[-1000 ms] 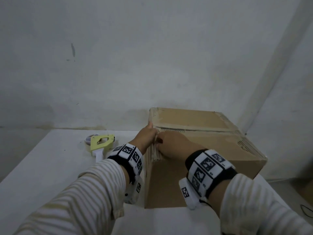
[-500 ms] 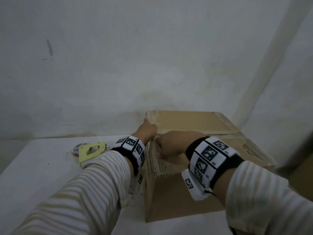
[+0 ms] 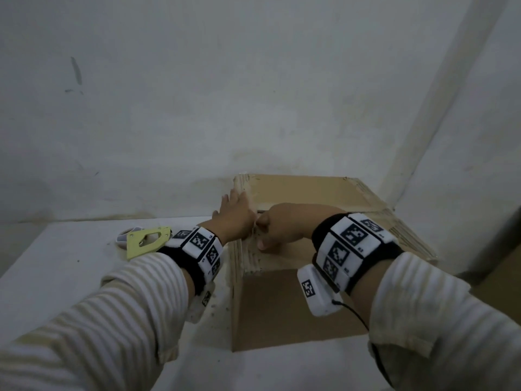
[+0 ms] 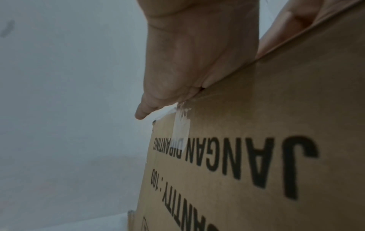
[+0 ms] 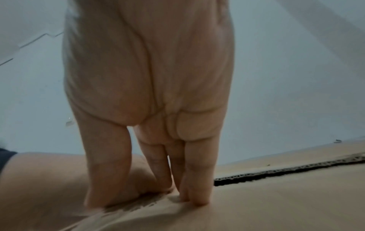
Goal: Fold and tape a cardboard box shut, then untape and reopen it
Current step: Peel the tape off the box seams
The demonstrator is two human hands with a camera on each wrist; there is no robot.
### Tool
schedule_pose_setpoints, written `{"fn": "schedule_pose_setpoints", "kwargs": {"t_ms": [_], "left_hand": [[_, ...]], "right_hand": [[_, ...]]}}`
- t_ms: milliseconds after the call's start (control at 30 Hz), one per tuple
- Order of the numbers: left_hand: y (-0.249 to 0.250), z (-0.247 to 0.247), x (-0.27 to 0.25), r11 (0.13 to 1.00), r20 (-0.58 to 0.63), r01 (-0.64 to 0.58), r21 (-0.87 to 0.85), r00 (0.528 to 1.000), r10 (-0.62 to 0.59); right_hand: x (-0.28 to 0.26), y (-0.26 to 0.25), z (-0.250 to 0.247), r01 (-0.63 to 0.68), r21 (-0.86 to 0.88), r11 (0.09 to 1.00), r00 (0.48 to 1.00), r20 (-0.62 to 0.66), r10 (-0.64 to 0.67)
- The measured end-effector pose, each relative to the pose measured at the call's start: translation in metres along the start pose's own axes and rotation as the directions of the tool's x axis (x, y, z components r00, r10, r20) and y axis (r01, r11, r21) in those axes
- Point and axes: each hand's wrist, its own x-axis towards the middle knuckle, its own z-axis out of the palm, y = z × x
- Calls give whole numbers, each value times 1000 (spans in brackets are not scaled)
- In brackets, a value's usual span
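Observation:
The brown cardboard box (image 3: 310,193) stands on a white table, flaps folded down. My left hand (image 3: 236,213) lies flat over the box's top left edge, fingers straight and pressing. In the left wrist view that left hand (image 4: 187,62) hangs over the printed side of the box (image 4: 256,156), above a clear tape strip (image 4: 181,131) whose top end looks lifted. My right hand (image 3: 279,227) is curled at the seam's left end, thumb on the near flap. In the right wrist view the fingertips (image 5: 195,201) dig into the flap's edge beside the open seam (image 5: 276,171). Whether they hold tape is hidden.
A yellow-green tape dispenser (image 3: 146,241) with a tape roll lies on the table (image 3: 56,272) left of the box, behind my left wrist. Grey walls stand close behind and to the right of the box. Bare table surface lies at the left front.
My left hand has slid further along the box's left top edge and its fingers have straightened. The right hand stays at the seam's left end. The head view shifted a little.

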Motion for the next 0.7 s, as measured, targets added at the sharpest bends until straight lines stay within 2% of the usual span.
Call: {"fn": "schedule_pose_setpoints", "kwargs": {"t_ms": [67,200,300,400,533,633,700], "left_hand": [[4,0,-10,983,53,-43,181,998,34],[18,-3,-35,918,120,-58,393,993,12],[33,-1,-55,882,141,-32,470,989,-39],[50,5,-72,866,134,40,498,983,-122],[77,31,-91,873,38,153,462,981,-191],[91,49,-99,874,-79,219,434,976,-205],[103,62,-102,878,-128,211,431,977,-171]], "right_hand": [[-10,5,3,16,42,999,999,-43,-14],[-24,22,21,31,53,998,997,-77,-27],[-34,47,41,26,60,998,994,-106,-19],[-48,79,62,24,154,988,986,-166,2],[-71,121,95,70,244,967,954,-299,7],[-75,141,116,41,188,981,907,-419,43],[-74,161,130,-19,191,981,874,-473,109]]}}
